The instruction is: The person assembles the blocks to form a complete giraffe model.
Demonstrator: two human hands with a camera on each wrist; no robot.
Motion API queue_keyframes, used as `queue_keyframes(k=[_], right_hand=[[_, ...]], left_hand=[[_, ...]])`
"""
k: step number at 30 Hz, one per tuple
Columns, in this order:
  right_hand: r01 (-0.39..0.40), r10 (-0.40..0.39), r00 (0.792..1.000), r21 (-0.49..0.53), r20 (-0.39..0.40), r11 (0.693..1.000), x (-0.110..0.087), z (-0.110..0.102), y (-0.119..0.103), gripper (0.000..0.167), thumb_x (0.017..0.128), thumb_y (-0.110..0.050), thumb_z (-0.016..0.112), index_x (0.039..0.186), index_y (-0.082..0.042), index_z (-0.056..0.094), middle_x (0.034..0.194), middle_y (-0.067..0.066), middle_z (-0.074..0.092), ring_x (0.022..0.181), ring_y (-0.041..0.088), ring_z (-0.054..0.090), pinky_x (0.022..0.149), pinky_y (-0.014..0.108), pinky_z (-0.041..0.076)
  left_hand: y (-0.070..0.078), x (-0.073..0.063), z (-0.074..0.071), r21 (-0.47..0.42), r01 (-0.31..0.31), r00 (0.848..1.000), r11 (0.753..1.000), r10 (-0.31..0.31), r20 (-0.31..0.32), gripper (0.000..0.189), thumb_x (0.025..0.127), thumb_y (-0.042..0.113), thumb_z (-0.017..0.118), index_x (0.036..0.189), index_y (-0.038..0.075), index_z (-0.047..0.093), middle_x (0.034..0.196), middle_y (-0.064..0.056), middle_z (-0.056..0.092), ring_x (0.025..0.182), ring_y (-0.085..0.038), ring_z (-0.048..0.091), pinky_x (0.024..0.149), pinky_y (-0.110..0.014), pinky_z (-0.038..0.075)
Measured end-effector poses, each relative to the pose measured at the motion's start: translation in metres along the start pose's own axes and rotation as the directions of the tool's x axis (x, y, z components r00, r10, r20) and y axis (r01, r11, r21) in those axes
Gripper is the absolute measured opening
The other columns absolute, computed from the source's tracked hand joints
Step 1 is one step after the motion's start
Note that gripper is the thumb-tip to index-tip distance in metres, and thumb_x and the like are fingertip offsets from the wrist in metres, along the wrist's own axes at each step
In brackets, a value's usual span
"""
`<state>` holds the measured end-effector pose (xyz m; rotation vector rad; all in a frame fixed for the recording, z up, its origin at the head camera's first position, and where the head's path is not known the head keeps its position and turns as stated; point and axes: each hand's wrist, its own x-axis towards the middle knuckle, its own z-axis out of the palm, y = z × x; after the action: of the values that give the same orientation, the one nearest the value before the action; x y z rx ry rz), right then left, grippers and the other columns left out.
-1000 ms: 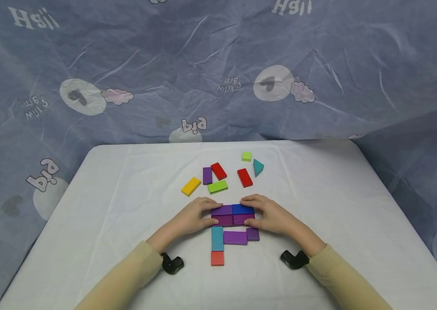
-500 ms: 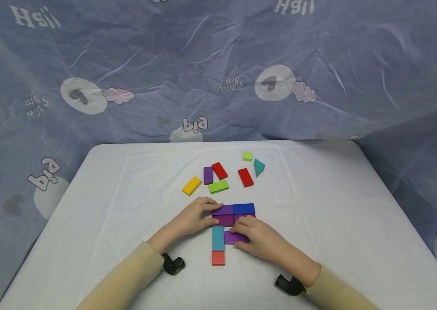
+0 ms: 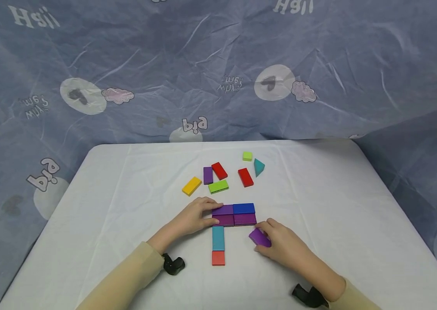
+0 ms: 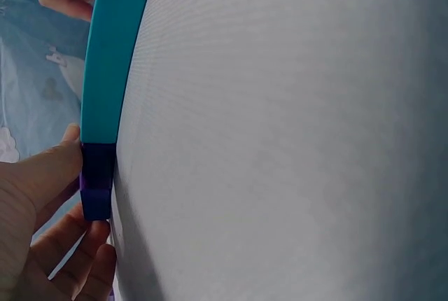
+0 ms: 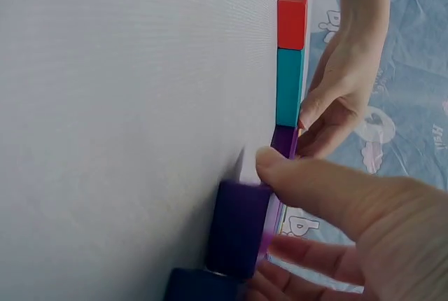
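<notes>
In the head view, two rows of flat blocks lie together: a violet block (image 3: 222, 210) and a blue block (image 3: 244, 208) behind, two magenta-purple blocks (image 3: 244, 219) in front. My left hand (image 3: 197, 215) pinches the left end of these rows, thumb in front, fingers behind. A teal block (image 3: 218, 238) stands off the front row's left end, with an orange-red block (image 3: 218, 258) below it. To the right, my right hand (image 3: 284, 242) pinches a purple block (image 3: 260, 237), tilted askew. A dark block (image 5: 199, 285) sits against that one in the right wrist view, partly out of frame.
Farther back lie loose blocks: yellow (image 3: 192, 186), purple (image 3: 208, 175), two red (image 3: 246, 177), light green (image 3: 218, 186), a small green (image 3: 247, 156) and a teal triangle (image 3: 259, 167). A white cloth (image 3: 319, 193) covers the table; a printed blue-grey sheet (image 3: 218, 64) hangs behind.
My right hand has left the blue block's end, come forward onto the purple block and drawn it rightward from beside the teal block. My left hand stays in place.
</notes>
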<state>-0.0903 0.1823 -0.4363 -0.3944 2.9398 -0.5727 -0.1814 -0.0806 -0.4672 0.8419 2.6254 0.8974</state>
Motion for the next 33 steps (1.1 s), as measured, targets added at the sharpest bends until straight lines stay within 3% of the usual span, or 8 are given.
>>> queue_keyframes(k=[6,11,18,22,33], right_hand=[[0.033,-0.034,0.999,0.044,0.031,0.999,-0.005,-0.003,0.004,0.065,0.066,-0.029,0.092,0.121,-0.007,0.066,0.102,0.003,0.058,0.077,0.009,0.053,0.065,0.023,0.054],[0.042,-0.049,0.996,0.105,0.069,0.994,-0.004,-0.003,0.007,0.068,0.064,-0.023,0.093,0.122,-0.003,0.062,0.098,0.001,0.054,0.073,0.008,0.049,0.058,0.017,0.045],[0.022,-0.028,0.999,0.178,0.029,0.984,0.003,0.001,0.011,0.067,0.063,-0.022,0.093,0.117,-0.001,0.059,0.097,0.004,0.058,0.064,0.004,0.046,0.055,0.017,0.044],[0.035,-0.036,0.999,0.179,0.006,0.983,0.005,0.004,0.012,0.065,0.063,-0.024,0.093,0.115,-0.002,0.059,0.097,0.004,0.06,0.061,0.003,0.045,0.053,0.017,0.043],[-0.024,0.028,0.999,0.161,-0.018,0.987,0.006,0.009,0.006,0.069,0.061,-0.029,0.094,0.114,-0.003,0.059,0.093,0.002,0.06,0.063,0.005,0.046,0.054,0.016,0.044]], left_hand=[[-0.001,-0.001,0.002,-0.012,0.011,1.0,1.0,-0.011,0.003,0.05,0.09,0.027,0.072,0.138,0.019,0.06,0.133,-0.006,0.059,0.128,-0.025,0.049,0.11,-0.043,0.043],[-0.002,-0.001,0.003,-0.011,0.006,1.0,1.0,-0.006,-0.001,0.049,0.09,0.027,0.072,0.138,0.019,0.06,0.133,-0.007,0.059,0.127,-0.026,0.049,0.109,-0.043,0.043],[-0.001,-0.001,0.001,-0.011,0.011,1.0,1.0,-0.011,0.004,0.05,0.091,0.027,0.072,0.138,0.02,0.059,0.134,-0.007,0.058,0.129,-0.026,0.049,0.11,-0.044,0.043],[-0.001,-0.001,0.002,-0.015,0.017,1.0,1.0,-0.016,0.007,0.05,0.09,0.027,0.072,0.138,0.019,0.059,0.134,-0.007,0.058,0.129,-0.026,0.048,0.11,-0.044,0.043],[-0.001,-0.001,0.001,-0.015,0.011,1.0,1.0,-0.011,0.001,0.05,0.09,0.027,0.072,0.138,0.019,0.059,0.134,-0.007,0.058,0.128,-0.026,0.049,0.11,-0.044,0.043]])
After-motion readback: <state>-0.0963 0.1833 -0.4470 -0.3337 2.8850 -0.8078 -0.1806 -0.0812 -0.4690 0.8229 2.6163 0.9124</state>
